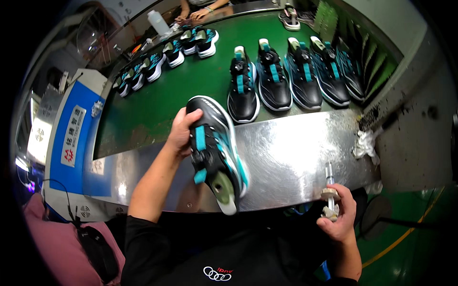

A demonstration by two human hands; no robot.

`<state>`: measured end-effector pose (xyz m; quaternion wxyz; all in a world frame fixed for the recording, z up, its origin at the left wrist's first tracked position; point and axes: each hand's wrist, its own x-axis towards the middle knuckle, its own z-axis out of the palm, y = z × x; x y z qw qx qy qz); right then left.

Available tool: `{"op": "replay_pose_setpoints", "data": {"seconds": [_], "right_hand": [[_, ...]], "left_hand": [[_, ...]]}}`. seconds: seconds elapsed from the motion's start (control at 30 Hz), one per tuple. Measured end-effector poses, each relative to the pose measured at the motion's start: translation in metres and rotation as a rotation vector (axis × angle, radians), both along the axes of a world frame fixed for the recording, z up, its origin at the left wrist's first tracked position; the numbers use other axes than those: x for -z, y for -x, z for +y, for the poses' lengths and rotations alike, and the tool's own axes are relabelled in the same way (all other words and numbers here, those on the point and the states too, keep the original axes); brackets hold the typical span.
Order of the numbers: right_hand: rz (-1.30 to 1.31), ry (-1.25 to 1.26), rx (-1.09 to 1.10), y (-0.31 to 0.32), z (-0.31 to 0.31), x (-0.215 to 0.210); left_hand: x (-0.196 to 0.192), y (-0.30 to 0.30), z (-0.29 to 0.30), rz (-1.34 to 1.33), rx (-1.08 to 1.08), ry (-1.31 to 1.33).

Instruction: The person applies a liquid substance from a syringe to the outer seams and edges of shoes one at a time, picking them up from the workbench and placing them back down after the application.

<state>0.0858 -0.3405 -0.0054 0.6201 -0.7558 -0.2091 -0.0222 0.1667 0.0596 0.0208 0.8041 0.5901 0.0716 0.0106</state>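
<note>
With the left hand (183, 129) gripping a black-and-teal shoe (220, 143) by its forefoot above the metal table (286, 157) and the right hand (344, 217), well apart, holding a syringe-like tool (330, 193), steady support without squashing likely serves best.

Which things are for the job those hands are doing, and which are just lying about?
Part of the job:
black-and-teal shoe, in the left hand
slim tool, in the right hand
probably the matching shoes lined up on the right

Probably just lying about:
white bottle at the far left
crumpled white material on the right
</note>
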Motion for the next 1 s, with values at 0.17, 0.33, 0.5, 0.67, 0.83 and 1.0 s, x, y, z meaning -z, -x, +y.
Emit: {"op": "replay_pose_setpoints", "data": {"seconds": [0.17, 0.33, 0.5, 0.67, 0.83, 1.0], "right_hand": [[0.228, -0.444, -0.209, 0.0, 0.018, -0.023], [0.22, -0.578, -0.445, -0.014, 0.055, -0.06], [0.306, -0.781, -0.679, -0.021, 0.089, -0.084], [0.327, -0.726, -0.708, -0.019, 0.114, -0.104], [0.342, -0.669, -0.733, -0.019, 0.117, -0.105], [0.392, -0.69, -0.732, -0.017, 0.121, -0.105]], "left_hand": [[-0.019, 0.027, -0.042, -0.268, 0.086, 0.196], [-0.01, 0.049, -0.038, -0.204, 0.131, 0.337], [0.005, 0.058, -0.036, -0.343, 0.246, 0.309], [0.003, 0.063, -0.038, -0.507, 0.307, 0.199], [0.0, 0.065, -0.037, -0.58, 0.34, 0.108], [-0.003, 0.066, -0.037, -0.628, 0.371, 0.065]]}}
